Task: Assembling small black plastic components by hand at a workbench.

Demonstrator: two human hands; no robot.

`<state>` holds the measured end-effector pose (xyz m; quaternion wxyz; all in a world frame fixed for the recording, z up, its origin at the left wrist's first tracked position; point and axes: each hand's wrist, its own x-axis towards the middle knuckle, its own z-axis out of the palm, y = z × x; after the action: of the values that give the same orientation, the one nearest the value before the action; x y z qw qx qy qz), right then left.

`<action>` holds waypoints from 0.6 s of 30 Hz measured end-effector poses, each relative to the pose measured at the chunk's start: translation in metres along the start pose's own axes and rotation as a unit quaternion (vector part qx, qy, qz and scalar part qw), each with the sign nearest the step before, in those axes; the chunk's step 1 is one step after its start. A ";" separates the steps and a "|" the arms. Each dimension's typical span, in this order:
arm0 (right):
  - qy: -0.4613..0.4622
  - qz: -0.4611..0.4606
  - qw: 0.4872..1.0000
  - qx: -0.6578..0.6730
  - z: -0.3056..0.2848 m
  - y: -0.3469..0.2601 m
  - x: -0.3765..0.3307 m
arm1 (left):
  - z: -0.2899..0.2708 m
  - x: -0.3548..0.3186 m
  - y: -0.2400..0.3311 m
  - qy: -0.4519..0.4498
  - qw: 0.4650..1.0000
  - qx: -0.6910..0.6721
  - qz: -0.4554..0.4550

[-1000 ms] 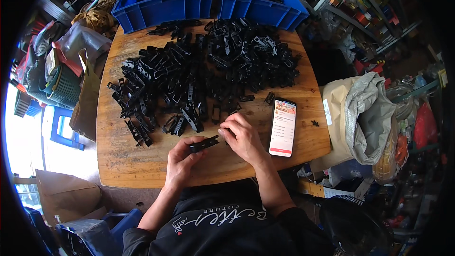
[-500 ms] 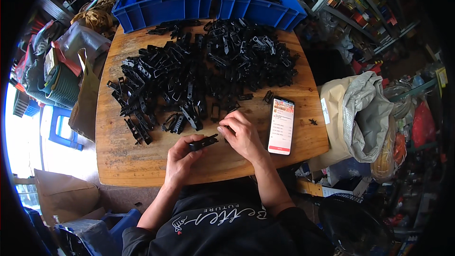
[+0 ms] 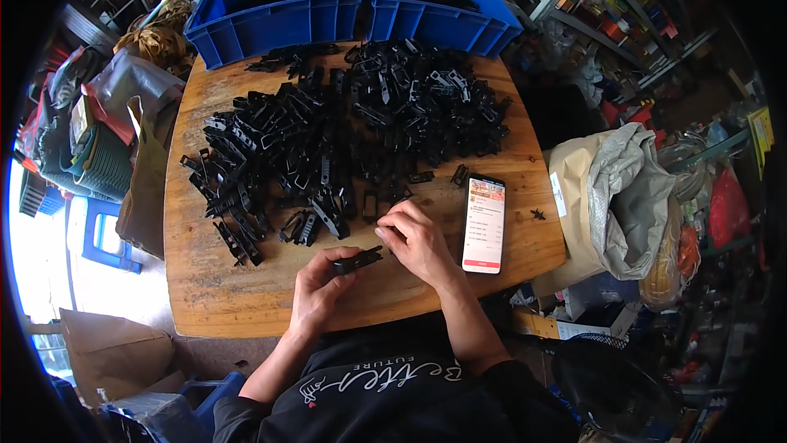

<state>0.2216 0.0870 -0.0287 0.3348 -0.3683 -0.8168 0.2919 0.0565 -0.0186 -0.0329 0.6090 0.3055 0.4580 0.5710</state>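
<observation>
Both forearms [image 3: 474, 330] slant inward over the near edge of the desk [image 3: 238, 308]; the left hand [image 3: 320, 283] curls closed, the right hand [image 3: 418, 246] bends its fingers toward its thumb.

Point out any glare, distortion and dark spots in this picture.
Head view: white glare blows out the far left, and the table looks bowed; head view again: corners go black, and many piled clips merge into one dark mass.

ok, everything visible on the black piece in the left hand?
The black piece is slim and long, apparently plastic, with a faint sheen and an uneven free end. The left hand grips and partly hides its other end, holding it over the wooden table, pointing toward the right hand. Right-hand contact is unclear.
</observation>
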 end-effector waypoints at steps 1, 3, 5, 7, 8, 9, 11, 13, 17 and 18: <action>-0.003 0.009 1.000 0.000 0.001 0.000 0.000 | 0.000 0.000 -0.001 0.001 1.000 0.000 0.000; -0.008 0.019 1.000 0.001 0.001 -0.001 0.001 | -0.002 0.000 -0.001 0.003 1.000 -0.011 -0.002; -0.008 0.023 1.000 -0.004 0.000 -0.003 0.001 | -0.002 0.000 -0.001 0.005 1.000 -0.016 -0.004; -0.008 0.021 1.000 -0.007 0.001 -0.002 0.002 | -0.001 -0.001 0.000 0.005 1.000 -0.022 -0.007; -0.005 0.018 1.000 -0.012 0.001 -0.002 0.002 | -0.001 -0.001 0.001 0.006 1.000 -0.017 -0.011; -0.006 0.020 1.000 -0.011 0.001 -0.001 0.002 | 0.000 -0.001 0.001 0.006 1.000 -0.012 -0.015; -0.005 0.020 1.000 -0.011 0.000 -0.002 0.002 | 0.000 0.000 0.001 0.000 1.000 -0.007 -0.013; -0.007 0.018 1.000 -0.007 0.000 -0.002 0.003 | -0.001 0.000 0.000 -0.006 1.000 -0.001 -0.010; -0.007 0.012 1.000 -0.004 0.000 0.000 0.001 | 0.000 0.000 0.000 -0.009 1.000 0.021 -0.001; -0.007 0.010 1.000 -0.004 0.000 0.000 0.001 | 0.000 0.000 0.000 -0.007 1.000 0.019 0.001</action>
<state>0.2210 0.0881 -0.0289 0.3244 -0.3760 -0.8165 0.2945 0.0566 -0.0184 -0.0325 0.6055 0.3213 0.4646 0.5606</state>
